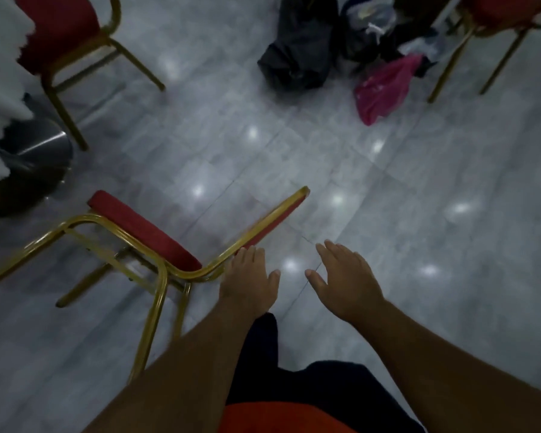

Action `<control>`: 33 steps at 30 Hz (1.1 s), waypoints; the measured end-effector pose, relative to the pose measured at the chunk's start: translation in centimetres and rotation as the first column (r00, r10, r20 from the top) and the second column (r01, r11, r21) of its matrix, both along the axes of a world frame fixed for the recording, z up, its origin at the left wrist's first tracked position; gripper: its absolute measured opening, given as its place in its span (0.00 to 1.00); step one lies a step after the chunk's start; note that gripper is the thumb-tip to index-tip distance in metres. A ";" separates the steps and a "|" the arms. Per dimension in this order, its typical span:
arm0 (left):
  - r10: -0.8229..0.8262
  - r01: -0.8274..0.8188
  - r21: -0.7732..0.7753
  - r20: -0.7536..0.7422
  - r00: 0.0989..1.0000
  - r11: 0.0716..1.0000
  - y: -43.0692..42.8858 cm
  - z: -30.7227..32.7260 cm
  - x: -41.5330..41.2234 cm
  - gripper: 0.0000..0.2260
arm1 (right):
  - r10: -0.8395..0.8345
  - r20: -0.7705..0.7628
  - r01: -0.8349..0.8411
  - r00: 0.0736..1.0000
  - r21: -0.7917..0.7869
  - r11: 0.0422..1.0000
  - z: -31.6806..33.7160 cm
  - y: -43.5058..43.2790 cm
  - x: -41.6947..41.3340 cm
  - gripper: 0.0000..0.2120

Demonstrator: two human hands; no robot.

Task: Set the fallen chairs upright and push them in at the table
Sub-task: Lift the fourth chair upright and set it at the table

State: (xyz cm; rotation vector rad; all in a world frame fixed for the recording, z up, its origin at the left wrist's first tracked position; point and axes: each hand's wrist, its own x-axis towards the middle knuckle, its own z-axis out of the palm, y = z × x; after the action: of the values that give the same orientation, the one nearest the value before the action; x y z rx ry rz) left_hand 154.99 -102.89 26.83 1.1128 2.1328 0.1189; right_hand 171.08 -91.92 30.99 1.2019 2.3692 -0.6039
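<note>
A white cloth [0, 73] hung at far left, likely the tabletop's cover, with an upright chair [59, 29] tucked beside it. The fallen chair [144, 232] lay tipped on the floor [419, 182] nearby, red padding in a gold frame, legs askew. The left hand [247, 282] rested flat-fingered on its backrest rail, probably to lift it; the right hand [347, 276] hovered spread and empty.

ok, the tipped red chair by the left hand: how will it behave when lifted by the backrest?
The fallen chair has a welded gold tube frame, so it should move as one stiff piece. It looks light for its size, with thin tubing and a slim pad. The glossy floor may let its legs skid as it pivots. The left hand reaches its backrest; the right hand is free.
</note>
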 end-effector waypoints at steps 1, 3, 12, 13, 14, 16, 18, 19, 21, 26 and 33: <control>0.014 -0.014 -0.009 0.010 1.000 1.000 1.1 -0.7 -0.9 0.28 | 0.010 0.014 -0.009 1.000 -0.014 1.000 -0.6 1.6 -0.9 0.32; 0.061 -0.060 -0.035 0.026 0.998 0.998 3.1 -1.9 -2.5 0.28 | 0.033 0.031 -0.032 0.999 -0.036 0.999 -1.9 4.6 -2.6 0.32; 0.252 -0.244 -0.138 0.047 0.966 0.960 13.0 -11.9 -7.1 0.28 | 0.246 0.046 -0.241 0.968 -0.106 0.965 -14.4 18.6 -10.4 0.34; 0.280 -0.270 -0.156 0.044 0.959 0.950 14.2 -13.7 -7.3 0.29 | 0.290 0.048 -0.283 0.956 -0.115 0.952 -16.6 20.3 -11.3 0.35; 0.305 -0.293 -0.172 0.053 0.951 0.941 15.3 -15.4 -7.4 0.29 | 0.333 0.050 -0.325 0.942 -0.126 0.937 -18.8 21.9 -12.0 0.37; 0.340 -0.320 -0.196 0.077 0.937 0.927 17.3 -18.7 -7.0 0.31 | 0.396 0.050 -0.385 0.917 -0.150 0.911 -23.0 24.7 -13.4 0.39; 0.343 -0.317 -0.216 0.093 0.935 0.923 19.0 -22.2 -6.2 0.32 | 0.469 0.049 -0.454 0.882 -0.176 0.873 -26.5 27.1 -14.6 0.41; 0.333 -0.304 -0.226 0.104 0.937 0.925 19.9 -24.0 -5.8 0.33 | 0.518 0.059 -0.500 0.853 -0.191 0.845 -28.2 28.3 -15.0 0.41; 0.331 -0.297 -0.236 0.118 0.936 0.925 21.3 -27.3 -4.8 0.33 | 0.601 0.075 -0.572 0.796 -0.233 0.786 -31.4 30.6 -15.0 0.40; 0.437 -0.437 -0.240 -0.054 0.898 0.867 23.6 -31.2 -2.8 0.27 | 0.762 -0.148 -0.771 0.631 -0.234 0.593 -36.9 33.9 -12.8 0.25; 0.400 -0.410 -0.199 -0.090 0.912 0.890 24.2 -31.5 -2.8 0.25 | 0.762 -0.265 -0.806 0.590 -0.240 0.541 -38.2 34.5 -12.8 0.25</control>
State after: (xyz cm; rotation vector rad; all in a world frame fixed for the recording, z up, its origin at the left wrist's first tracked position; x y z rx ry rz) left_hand 152.21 -78.68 -4.65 0.5388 2.3306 0.0524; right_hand 158.32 -57.43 -7.18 -0.1397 2.4317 -0.7163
